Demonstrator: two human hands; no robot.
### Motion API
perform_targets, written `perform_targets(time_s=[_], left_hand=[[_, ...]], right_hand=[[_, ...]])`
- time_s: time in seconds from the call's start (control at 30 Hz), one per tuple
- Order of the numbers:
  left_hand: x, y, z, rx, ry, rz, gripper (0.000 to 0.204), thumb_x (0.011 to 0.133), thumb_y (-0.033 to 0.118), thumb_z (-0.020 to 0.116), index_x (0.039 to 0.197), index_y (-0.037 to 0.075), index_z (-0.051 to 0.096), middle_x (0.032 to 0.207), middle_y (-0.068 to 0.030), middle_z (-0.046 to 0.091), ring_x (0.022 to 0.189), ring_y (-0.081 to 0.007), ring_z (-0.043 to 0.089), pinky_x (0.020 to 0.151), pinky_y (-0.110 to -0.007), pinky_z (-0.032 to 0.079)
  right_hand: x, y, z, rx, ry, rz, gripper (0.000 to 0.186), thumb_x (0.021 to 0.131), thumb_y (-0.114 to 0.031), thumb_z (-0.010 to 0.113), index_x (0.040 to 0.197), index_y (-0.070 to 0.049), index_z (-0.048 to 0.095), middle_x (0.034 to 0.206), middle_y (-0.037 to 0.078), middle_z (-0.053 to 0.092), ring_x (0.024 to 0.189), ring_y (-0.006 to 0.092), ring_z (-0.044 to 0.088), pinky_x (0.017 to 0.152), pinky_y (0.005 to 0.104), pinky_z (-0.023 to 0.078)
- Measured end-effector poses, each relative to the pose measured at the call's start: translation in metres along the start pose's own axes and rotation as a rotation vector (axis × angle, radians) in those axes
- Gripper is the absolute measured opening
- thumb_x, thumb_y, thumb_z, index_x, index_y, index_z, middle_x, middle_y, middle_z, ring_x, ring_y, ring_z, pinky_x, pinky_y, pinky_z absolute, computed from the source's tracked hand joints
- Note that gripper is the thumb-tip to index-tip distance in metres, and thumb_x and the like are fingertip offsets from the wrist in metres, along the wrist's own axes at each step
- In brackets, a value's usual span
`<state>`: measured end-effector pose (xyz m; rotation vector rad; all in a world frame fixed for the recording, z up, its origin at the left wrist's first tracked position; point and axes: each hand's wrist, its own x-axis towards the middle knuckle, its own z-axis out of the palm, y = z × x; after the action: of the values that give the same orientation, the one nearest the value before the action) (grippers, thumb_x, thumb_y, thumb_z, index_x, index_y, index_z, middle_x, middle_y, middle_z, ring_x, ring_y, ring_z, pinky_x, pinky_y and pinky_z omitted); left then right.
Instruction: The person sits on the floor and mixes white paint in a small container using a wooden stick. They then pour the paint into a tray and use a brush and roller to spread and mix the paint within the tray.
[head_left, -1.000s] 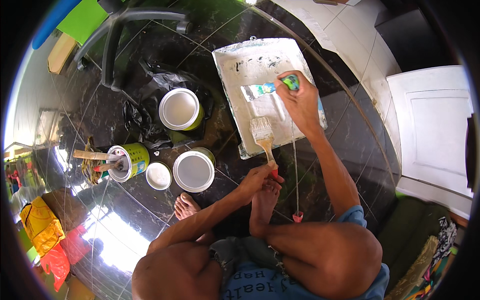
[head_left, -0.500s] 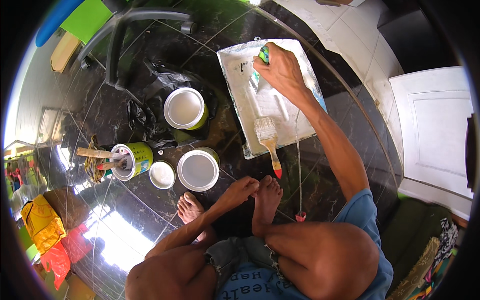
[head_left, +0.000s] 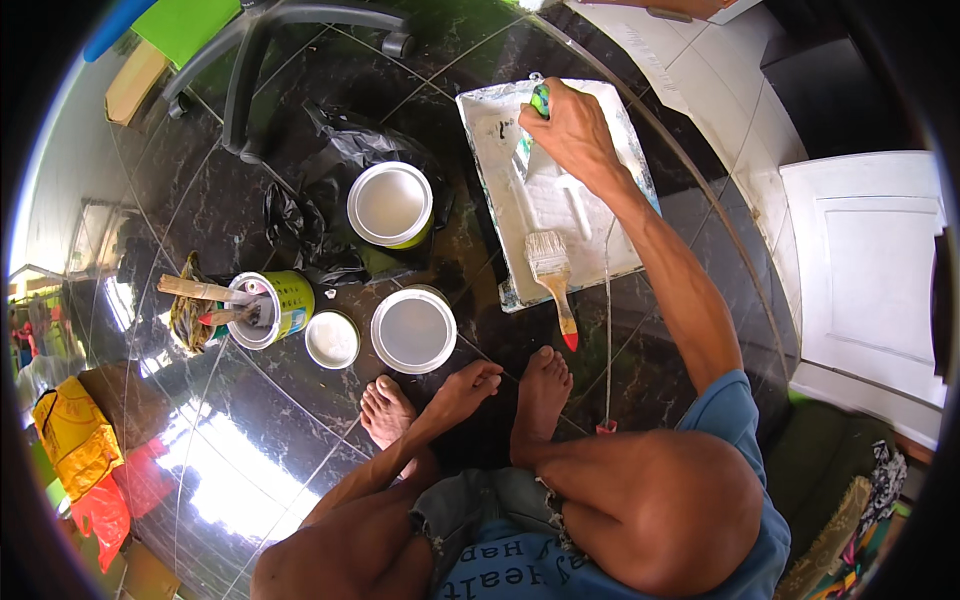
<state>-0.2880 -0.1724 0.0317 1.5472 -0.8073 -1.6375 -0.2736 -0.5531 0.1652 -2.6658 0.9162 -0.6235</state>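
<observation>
My right hand (head_left: 572,132) reaches over the far part of the white paint tray (head_left: 505,265), closed around a green-handled tool (head_left: 540,100). Its flat, pale lower end points down into the tray; the exact kind is unclear. A wide paintbrush (head_left: 549,262) lies across the tray's near edge, whitened bristles inside and red-tipped handle sticking out towards me. My left hand (head_left: 465,393) hangs between my feet, fingers curled together, with nothing visible in it. Nearest to it stands an opened can of pale grey paint (head_left: 413,332).
Another opened can (head_left: 391,205) stands by a black plastic bag (head_left: 300,225). Left of a white lid (head_left: 331,340), a tilted green can (head_left: 290,305) holds brushes. A thin rod or cord (head_left: 608,330) runs from the tray to a red end. A chair base (head_left: 245,100) stands far left.
The view has shifted slightly, so the cans and tray appear farther right. My right hand stays over the tray with the tool; my left hand appears a little farther from my right foot.
</observation>
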Motion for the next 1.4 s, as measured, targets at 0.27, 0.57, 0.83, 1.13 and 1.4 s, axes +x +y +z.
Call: perform_targets(time_s=[0.27,0.57,0.83,1.13,1.4], left_hand=[[0.0,-0.021,-0.006,-0.18,0.007,0.027,0.033,0.101,0.017,0.064,0.129,-0.001,0.06,0.101,-0.009,0.071,0.093,-0.0149,0.07,0.077,-0.029,0.055],[0.0,-0.021,-0.008,-0.219,-0.019,0.058,0.031,0.104,0.014,0.057,0.13,-0.003,0.058,0.11,-0.0124,0.07,0.099,-0.0177,0.07,0.086,-0.031,0.057],[-0.001,-0.017,-0.01,-0.266,-0.022,0.034,0.03,0.107,0.015,0.052,0.13,-0.004,0.057,0.111,-0.0149,0.07,0.1,-0.0195,0.071,0.088,-0.031,0.057],[0.003,-0.022,-0.011,-0.308,-0.041,0.062,0.029,0.108,0.014,0.051,0.129,-0.003,0.057,0.111,-0.0145,0.07,0.099,-0.0195,0.072,0.086,-0.031,0.058],[0.0,-0.02,-0.013,-0.313,-0.029,0.061,0.028,0.108,0.014,0.051,0.13,-0.003,0.057,0.11,-0.0148,0.07,0.1,-0.0206,0.072,0.087,-0.031,0.058]], right_hand=[[-0.006,-0.017,-0.008,0.055,-0.097,0.091,0.037,0.086,-0.022,0.067,0.1,0.012,0.064,0.086,0.031,0.069,0.082,0.0456,0.07,0.074,0.0505,0.055],[-0.02,-0.012,-0.024,0.265,-0.062,0.175,0.033,0.088,-0.024,0.069,0.088,0.008,0.061,0.072,0.028,0.064,0.069,0.041,0.068,0.065,0.0439,0.052],[-0.019,-0.012,-0.022,0.163,0.003,0.098,0.03,0.087,-0.022,0.069,0.085,0.007,0.059,0.078,0.027,0.065,0.072,0.0438,0.066,0.066,0.0471,0.052],[-0.019,-0.016,-0.008,0.108,-0.018,0.03,0.029,0.087,-0.02,0.068,0.087,0.008,0.06,0.076,0.026,0.065,0.069,0.04,0.066,0.065,0.0455,0.052],[-0.032,-0.03,-0.024,0.205,0.003,0.002,0.022,0.089,-0.017,0.07,0.093,0.003,0.062,0.074,0.018,0.064,0.063,0.0276,0.063,0.062,0.0394,0.05]])
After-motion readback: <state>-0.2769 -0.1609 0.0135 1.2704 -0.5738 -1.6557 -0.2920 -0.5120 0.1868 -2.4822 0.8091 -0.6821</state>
